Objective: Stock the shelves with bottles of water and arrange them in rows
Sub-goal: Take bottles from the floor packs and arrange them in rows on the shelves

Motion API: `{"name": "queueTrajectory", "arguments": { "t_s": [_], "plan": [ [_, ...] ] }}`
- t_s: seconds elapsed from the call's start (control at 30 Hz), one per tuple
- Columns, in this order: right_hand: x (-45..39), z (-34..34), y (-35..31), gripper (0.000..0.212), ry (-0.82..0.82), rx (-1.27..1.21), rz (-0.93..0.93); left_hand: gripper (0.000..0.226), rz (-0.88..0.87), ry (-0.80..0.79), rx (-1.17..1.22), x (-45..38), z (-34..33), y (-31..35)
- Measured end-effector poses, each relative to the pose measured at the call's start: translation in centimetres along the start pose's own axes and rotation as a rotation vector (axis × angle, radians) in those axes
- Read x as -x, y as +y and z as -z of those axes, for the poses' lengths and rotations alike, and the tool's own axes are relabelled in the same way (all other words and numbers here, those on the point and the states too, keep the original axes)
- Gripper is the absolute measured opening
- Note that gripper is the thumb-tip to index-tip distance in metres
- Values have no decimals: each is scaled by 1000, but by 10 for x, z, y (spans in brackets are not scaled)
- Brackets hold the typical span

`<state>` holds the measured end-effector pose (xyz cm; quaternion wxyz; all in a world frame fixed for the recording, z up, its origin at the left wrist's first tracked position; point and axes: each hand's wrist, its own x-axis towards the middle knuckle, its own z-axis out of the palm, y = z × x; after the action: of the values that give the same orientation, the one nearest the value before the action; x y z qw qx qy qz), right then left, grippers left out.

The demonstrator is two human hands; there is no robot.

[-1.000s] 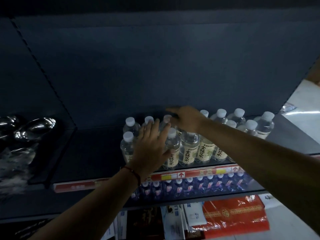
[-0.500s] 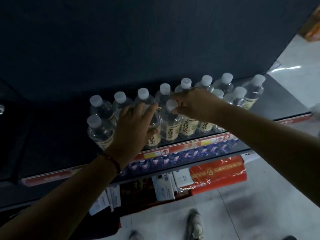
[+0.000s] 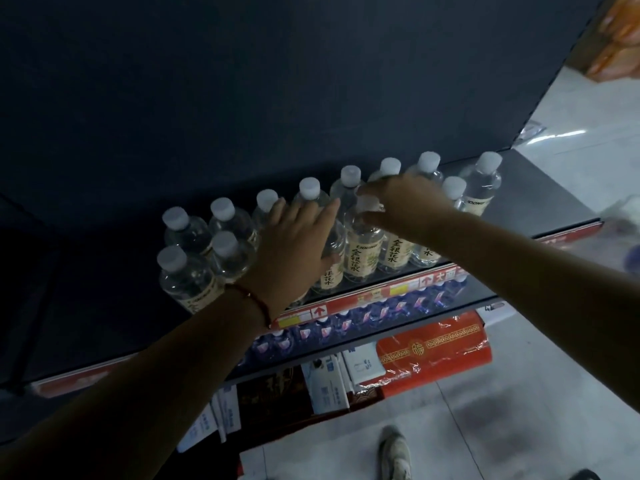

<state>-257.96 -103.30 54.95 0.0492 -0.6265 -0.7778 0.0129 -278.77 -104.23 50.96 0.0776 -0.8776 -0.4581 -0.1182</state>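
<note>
Two hands work the same shelf. The left hand lies flat with straight fingers against the front bottles, pressing rather than gripping, while the right hand curls its fingers round the cap and neck of one front-row bottle. That bottle stands upright among the water bottles on the dark shelf, two rows deep, behind the red price strip. Half a second ago the right hand pinched the same cap and the left sat against the same bottles, so the grip has held; mainly the view has tipped downward, showing more floor and a shoe. I judge this a straightening step, with the left end looking uneven.
</note>
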Motion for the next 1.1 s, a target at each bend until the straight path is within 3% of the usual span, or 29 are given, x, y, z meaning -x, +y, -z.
{"name": "queueTrajectory", "arguments": {
  "t_s": [0.27, 0.63, 0.73, 0.87, 1.1],
  "plan": [
    [-9, 8, 19, 27, -143, -142, 116, 75, 21, 5, 69, -7, -8, -2],
    [11, 8, 27, 48, -37, -225, 145, 88, 28, 3, 17, -7, -6, 11],
    [18, 12, 48, 52, 18, -121, 90, 89, -31, 58, 22, -21, -5, 35],
    [17, 13, 75, 45, -19, 18, 90, 83, 2, 24, 7, -44, -14, 65],
    [-2, 5, 95, 31, -117, -74, 154, 63, 113, 10, 27, -53, -24, 75]
  ]
}}
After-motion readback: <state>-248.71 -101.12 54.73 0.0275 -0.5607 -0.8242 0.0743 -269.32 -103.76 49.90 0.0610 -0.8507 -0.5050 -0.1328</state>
